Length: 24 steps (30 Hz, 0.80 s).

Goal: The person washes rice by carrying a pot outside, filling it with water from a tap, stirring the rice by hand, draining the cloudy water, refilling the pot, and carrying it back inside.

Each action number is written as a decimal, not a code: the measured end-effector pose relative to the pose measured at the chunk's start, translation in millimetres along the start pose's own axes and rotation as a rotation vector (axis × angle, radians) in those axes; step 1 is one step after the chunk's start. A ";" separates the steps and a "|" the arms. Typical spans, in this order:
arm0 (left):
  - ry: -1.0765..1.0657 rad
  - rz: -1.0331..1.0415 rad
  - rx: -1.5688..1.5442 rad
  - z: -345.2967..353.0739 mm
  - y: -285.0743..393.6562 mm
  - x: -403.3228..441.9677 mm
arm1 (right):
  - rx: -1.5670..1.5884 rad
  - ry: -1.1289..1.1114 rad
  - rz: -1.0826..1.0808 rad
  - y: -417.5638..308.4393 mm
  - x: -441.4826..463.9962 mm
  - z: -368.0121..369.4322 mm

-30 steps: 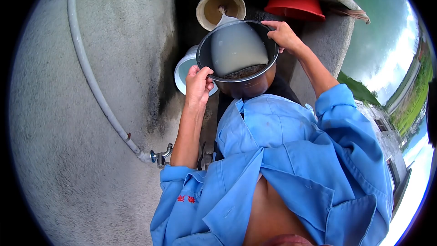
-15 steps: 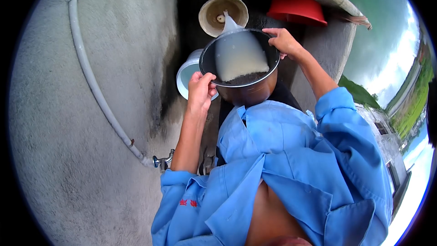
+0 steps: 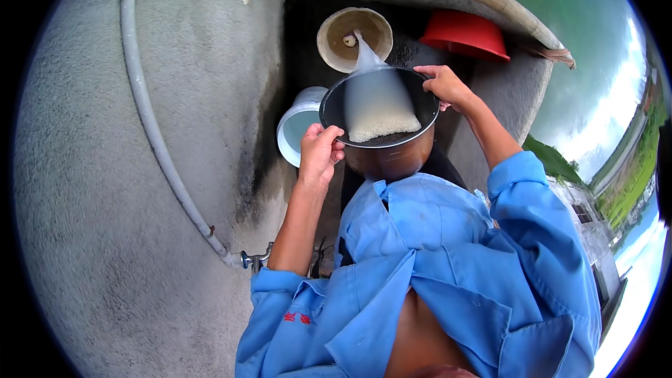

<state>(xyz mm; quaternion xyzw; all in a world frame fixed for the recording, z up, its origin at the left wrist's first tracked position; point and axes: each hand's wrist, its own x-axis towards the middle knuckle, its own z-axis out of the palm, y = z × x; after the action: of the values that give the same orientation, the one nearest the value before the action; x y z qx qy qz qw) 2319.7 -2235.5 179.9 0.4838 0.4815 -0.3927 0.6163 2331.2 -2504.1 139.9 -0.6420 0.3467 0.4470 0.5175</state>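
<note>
Pot (image 3: 389, 162) first, since everything in the head view turns on it: it hangs tilted in front of the blue jacket (image 3: 427, 213), its far lip tipped towards a pale tub (image 3: 327, 52), and cloudy water (image 3: 379, 89) pours over that lip in a stream that lands inside the tub. White grains (image 3: 383, 127), which look like rice, lie at the near end of the water.

From where I watch, the left grip (image 3: 322, 152) is clenched on the near left of the rim, thumb on top; the right grip (image 3: 446, 88) grasps the far right of it, index finger stretched along the edge. Both catch little more than the rim, so I judge that wet fingers could slip and let the pot roll sideways.

My chief worry is the angle. Too steep or too quick a tip could carry the grains over the lip with the water. A sideways swing could drop the stream outside the tub, perhaps towards the white bucket (image 3: 313, 99) just beside the pot on the left; the red basin (image 3: 465, 36) sits further off, to the right. I cannot tell whether the pot's base rests on the lap. The left forearm overlaps the tap (image 3: 257, 260) in my view, so a careless elbow might knock it.
</note>
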 end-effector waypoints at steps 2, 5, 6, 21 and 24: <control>-0.005 -0.002 0.014 -0.3 1.2 1.6 | -0.012 -0.017 0.024 2.7 4.2 -0.7; -0.006 -0.012 0.019 -0.5 2.8 3.8 | -0.031 -0.011 0.022 3.6 8.2 0.8; -0.006 -0.012 0.019 -0.7 3.4 4.3 | -0.031 -0.011 0.023 4.3 9.7 1.3; -0.005 -0.035 0.039 -7.0 8.1 10.4 | -0.040 -0.035 0.107 4.4 21.6 4.6; -0.011 -0.029 0.040 -7.2 10.5 11.0 | -0.033 -0.046 0.118 3.7 23.0 5.1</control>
<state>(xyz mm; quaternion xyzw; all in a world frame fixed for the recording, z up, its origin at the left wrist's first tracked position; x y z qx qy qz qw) 2330.7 -2226.3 171.0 0.4867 0.4770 -0.4138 0.6036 2335.0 -2499.6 116.9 -0.6184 0.3643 0.4971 0.4876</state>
